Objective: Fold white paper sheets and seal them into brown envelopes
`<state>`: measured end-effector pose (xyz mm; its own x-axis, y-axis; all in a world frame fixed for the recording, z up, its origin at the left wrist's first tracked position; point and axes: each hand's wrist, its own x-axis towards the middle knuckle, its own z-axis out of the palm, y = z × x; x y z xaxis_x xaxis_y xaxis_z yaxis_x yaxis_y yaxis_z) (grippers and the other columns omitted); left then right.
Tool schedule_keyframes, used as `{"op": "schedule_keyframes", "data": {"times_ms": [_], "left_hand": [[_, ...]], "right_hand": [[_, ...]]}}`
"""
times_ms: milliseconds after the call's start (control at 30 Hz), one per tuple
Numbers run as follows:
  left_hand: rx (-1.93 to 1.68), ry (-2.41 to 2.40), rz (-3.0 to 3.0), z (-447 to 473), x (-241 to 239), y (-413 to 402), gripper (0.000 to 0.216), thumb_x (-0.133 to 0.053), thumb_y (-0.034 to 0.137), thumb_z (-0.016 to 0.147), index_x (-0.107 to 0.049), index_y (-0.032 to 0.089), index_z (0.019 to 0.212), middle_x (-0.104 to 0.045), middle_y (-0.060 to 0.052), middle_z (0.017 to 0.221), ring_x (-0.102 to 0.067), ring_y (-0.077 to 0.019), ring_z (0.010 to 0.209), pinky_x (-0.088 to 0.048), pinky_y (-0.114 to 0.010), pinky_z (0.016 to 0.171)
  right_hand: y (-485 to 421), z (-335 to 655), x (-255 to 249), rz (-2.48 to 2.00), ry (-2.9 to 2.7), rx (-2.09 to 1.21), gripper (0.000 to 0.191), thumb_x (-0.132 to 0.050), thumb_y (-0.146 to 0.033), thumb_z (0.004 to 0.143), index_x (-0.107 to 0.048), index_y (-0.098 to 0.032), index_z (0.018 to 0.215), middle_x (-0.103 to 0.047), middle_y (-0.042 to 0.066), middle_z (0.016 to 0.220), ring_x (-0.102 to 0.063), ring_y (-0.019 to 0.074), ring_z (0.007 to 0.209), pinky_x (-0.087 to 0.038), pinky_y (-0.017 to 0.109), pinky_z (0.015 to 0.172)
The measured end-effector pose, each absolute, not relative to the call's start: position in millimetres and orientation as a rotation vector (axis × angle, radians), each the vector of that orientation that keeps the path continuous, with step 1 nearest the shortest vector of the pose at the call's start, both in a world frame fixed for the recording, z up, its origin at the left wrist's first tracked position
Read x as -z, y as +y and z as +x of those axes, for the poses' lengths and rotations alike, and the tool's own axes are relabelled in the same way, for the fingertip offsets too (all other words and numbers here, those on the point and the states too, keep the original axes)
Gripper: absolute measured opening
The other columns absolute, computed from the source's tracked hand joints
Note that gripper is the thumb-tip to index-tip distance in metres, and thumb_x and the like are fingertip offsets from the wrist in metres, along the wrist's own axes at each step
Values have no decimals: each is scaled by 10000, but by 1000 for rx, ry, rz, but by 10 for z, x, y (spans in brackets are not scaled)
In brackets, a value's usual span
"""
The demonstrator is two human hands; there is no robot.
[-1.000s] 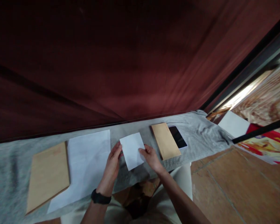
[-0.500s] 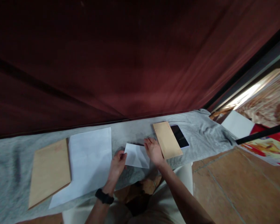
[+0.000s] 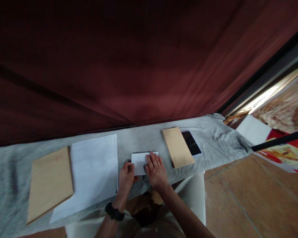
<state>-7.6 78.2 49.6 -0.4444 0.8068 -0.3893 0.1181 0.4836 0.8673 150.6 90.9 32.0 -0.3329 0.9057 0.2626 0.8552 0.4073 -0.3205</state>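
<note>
A small folded white paper (image 3: 139,160) lies on the grey cloth (image 3: 144,138) near its front edge. My right hand (image 3: 156,170) rests flat on the paper's right part, fingers stretched out and pressing down. My left hand (image 3: 126,175), with a black watch on its wrist, has its fingers curled against the paper's left edge. A small tan envelope (image 3: 178,146) lies just right of my right hand, partly over a dark phone (image 3: 191,142).
A large white sheet (image 3: 91,172) lies left of my hands and a large tan envelope (image 3: 49,181) beyond it. A dark red curtain (image 3: 129,59) hangs behind the cloth. Tiled floor (image 3: 250,201) and a white sheet (image 3: 253,129) are at the right.
The white paper was taller and held up by both hands; it has been folded over and now lies smaller and flat, with my right hand pressing on it.
</note>
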Motion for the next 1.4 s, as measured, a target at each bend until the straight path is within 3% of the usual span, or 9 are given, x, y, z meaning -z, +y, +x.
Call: {"op": "schedule_keyframes", "data": {"times_ms": [167, 300, 400, 467, 633, 933, 1133, 1300, 1400], "left_hand": [[-745, 2101, 1120, -135, -595, 701, 192, -505, 333, 916, -614, 185, 973, -607, -14, 570, -594, -205, 442, -431, -293, 477], [-639, 2341, 1704, -52, -648, 651, 340, -377, 312, 982, -661, 168, 1102, -716, -145, 919, -706, -296, 892, -534, -426, 824], [-671, 2075, 2079, 88, -574, 713, 442, -335, 284, 994, -591, 127, 1319, -618, -174, 1358, -537, -298, 1316, -426, -466, 1096], [-594, 1988, 2193, 149, -487, 744, 501, -348, 312, 997, -511, 110, 1425, -505, -161, 1502, -398, -293, 1444, -329, -491, 1183], [-445, 2123, 2189, 103, -334, 657, 632, -341, 407, 1005, -390, 21, 1505, -365, -216, 1582, -299, -320, 1497, -276, -510, 1212], [-547, 2232, 2179, 43, -318, 565, 656, -271, 438, 1029, -338, 18, 1529, -395, -223, 1563, -320, -328, 1486, -289, -532, 1196], [-575, 2245, 2167, 32, -290, 556, 659, -293, 452, 1023, -338, 36, 1532, -392, -221, 1566, -310, -325, 1492, -285, -534, 1196], [-556, 2239, 2189, 30, -267, 557, 649, -317, 412, 1016, -336, 10, 1524, -376, -229, 1573, -299, -328, 1496, -278, -534, 1197], [-583, 2238, 2185, 26, -255, 549, 647, -332, 418, 1014, -341, 23, 1526, -375, -224, 1574, -309, -323, 1492, -280, -532, 1197]], "right_hand": [[892, 1511, -271, -1462, -2300, -116, 520, -453, -353, 1023, -433, -184, 1514, -399, 127, 1582, -374, 287, 1459, -312, 479, 1189], [877, 1517, -260, -1439, -2308, -91, 541, -452, -350, 1023, -394, -190, 1537, -380, 127, 1592, -370, 282, 1463, -309, 474, 1189], [882, 1531, -282, -1439, -2326, -116, 547, -438, -330, 1023, -372, -195, 1549, -376, 125, 1595, -355, 281, 1471, -299, 476, 1192], [881, 1550, -295, -1443, -2333, -137, 552, -434, -314, 1019, -363, -194, 1554, -364, 126, 1601, -343, 282, 1477, -293, 476, 1195], [847, 1625, -283, -1490, -2296, -102, 573, -436, -357, 1022, -367, -136, 1547, -358, 159, 1598, -352, 294, 1471, -293, 472, 1199], [755, 1803, -238, -1523, -2276, 65, 649, -410, -404, 1033, -293, -41, 1558, -417, 206, 1553, -401, 303, 1439, -326, 465, 1183], [723, 1768, -266, -1521, -2243, 40, 637, -395, -365, 1036, -252, -59, 1576, -396, 195, 1568, -375, 307, 1456, -316, 486, 1186], [647, 1646, -292, -1421, -2303, -76, 557, -426, -373, 1035, -361, -174, 1551, -411, 123, 1575, -389, 275, 1453, -286, 477, 1204], [603, 1655, -289, -1427, -2291, -91, 570, -448, -413, 1029, -384, -169, 1540, -411, 138, 1572, -404, 278, 1443, -294, 475, 1200]]}}
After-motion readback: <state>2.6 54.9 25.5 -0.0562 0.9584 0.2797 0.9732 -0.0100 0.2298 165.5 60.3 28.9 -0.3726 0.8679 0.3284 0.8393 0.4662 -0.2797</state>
